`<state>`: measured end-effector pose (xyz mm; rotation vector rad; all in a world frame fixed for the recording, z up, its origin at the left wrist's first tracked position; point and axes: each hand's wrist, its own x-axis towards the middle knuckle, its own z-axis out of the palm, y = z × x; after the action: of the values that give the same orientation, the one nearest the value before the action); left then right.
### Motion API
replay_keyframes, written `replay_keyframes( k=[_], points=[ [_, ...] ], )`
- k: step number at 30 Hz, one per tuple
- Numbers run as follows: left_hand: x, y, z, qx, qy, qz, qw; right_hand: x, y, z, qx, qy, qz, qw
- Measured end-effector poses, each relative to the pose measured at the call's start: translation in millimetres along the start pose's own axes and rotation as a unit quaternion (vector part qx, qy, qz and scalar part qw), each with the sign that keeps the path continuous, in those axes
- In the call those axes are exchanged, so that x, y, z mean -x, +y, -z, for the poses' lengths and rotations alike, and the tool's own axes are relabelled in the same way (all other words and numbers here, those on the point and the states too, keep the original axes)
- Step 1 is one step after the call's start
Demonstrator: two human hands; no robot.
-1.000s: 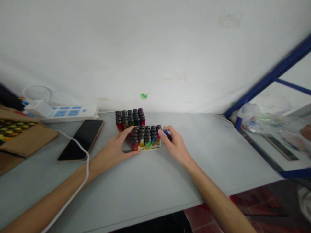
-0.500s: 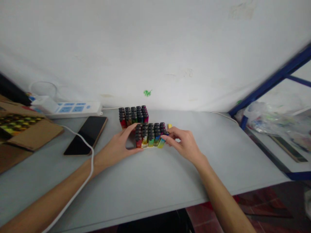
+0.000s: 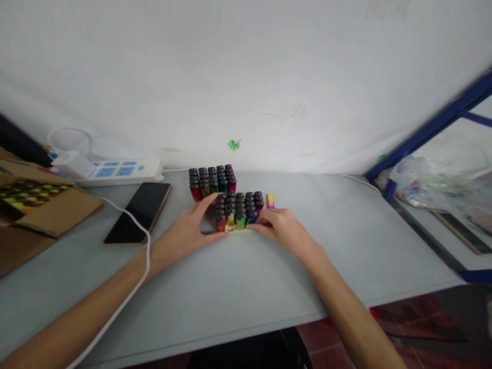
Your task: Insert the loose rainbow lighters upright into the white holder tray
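Observation:
Several rows of lighters [image 3: 241, 219] with black tops stand upright in a close block on a thin pale base. Red, yellow, green and blue bodies show along its front. My left hand [image 3: 192, 223] is closed round the block's left side, thumb at the front corner and fingers behind. At the front right corner my right hand [image 3: 282, 228] has its fingers pressed together, against the blue lighters. What those fingers hold, if anything, is hidden. A yellow and pink lighter [image 3: 271, 200] sits apart, just beyond the right hand.
Behind stands a second block of lighters [image 3: 212, 182]. Left are a phone [image 3: 138, 212], a power strip [image 3: 123, 171], a white cable [image 3: 148, 251] over my left forearm and an open cardboard box [image 3: 61, 210] with more lighters. A blue frame [image 3: 426, 133] and plastic bags [image 3: 411, 177] stand right.
My right hand has moved down and slightly left to the block's front corner. The tilted blue and yellow lighter it held no longer shows. My left hand keeps its place.

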<state>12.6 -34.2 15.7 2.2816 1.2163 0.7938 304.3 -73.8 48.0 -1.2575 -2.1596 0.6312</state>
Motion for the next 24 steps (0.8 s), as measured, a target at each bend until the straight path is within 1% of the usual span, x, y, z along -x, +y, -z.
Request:
replay_keyframes(
  k=[2, 3, 4, 6, 8, 10, 11, 13, 15, 17, 19, 21, 24],
  points=[
    [-0.4, -0.9, -0.3, 0.003, 0.003, -0.006, 1.0, 3.2, 2.0, 6.3, -0.014, -0.024, -0.001, 1.0],
    [-0.7, -1.3, -0.5, 0.004, 0.004, -0.009, 1.0, 4.9, 3.5, 11.5, -0.015, -0.025, -0.005, 1.0],
    [-0.8, -1.5, -0.7, 0.006, 0.004, -0.01, 1.0, 6.4, 5.3, 17.4, -0.009, -0.013, -0.013, 1.0],
    [-1.1, -1.3, -0.8, 0.008, 0.004, -0.01, 1.0, 8.0, 11.3, 29.2, 0.027, 0.057, -0.041, 0.997],
    [-1.1, -0.1, -0.3, 0.005, 0.004, -0.007, 1.0, 7.6, 21.4, 36.4, 0.076, 0.145, -0.072, 0.984],
    [-1.1, 1.6, 0.8, -0.003, 0.0, -0.006, 1.0, 6.2, 35.6, 35.8, 0.113, 0.206, -0.088, 0.968],
    [-1.1, 2.5, 1.4, -0.008, -0.002, -0.005, 1.0, 5.6, 43.5, 32.6, 0.126, 0.22, -0.09, 0.963],
    [-1.2, 3.8, 2.4, -0.017, -0.009, -0.001, 1.0, 4.8, 58.7, 22.9, 0.148, 0.217, -0.1, 0.96],
    [-1.6, 4.0, 2.7, -0.019, -0.008, 0.002, 1.0, 4.2, 70.6, 12.7, 0.169, 0.191, -0.123, 0.959],
    [-2.1, 3.1, 2.4, -0.016, -0.002, 0.001, 1.0, 3.0, 77.9, 6.2, 0.176, 0.16, -0.145, 0.96],
    [-2.6, 1.4, 1.8, -0.01, 0.001, -0.001, 1.0, 1.0, 80.8, 4.1, 0.17, 0.144, -0.154, 0.963],
    [-3.2, -0.9, 1.5, -0.005, 0.003, -0.002, 1.0, -1.4, 80.3, 4.5, 0.159, 0.153, -0.149, 0.964],
    [-4.8, -4.7, 2.0, 0.005, 0.005, -0.001, 1.0, -6.2, 74.2, 2.8, 0.137, 0.193, -0.122, 0.964]
  ],
)
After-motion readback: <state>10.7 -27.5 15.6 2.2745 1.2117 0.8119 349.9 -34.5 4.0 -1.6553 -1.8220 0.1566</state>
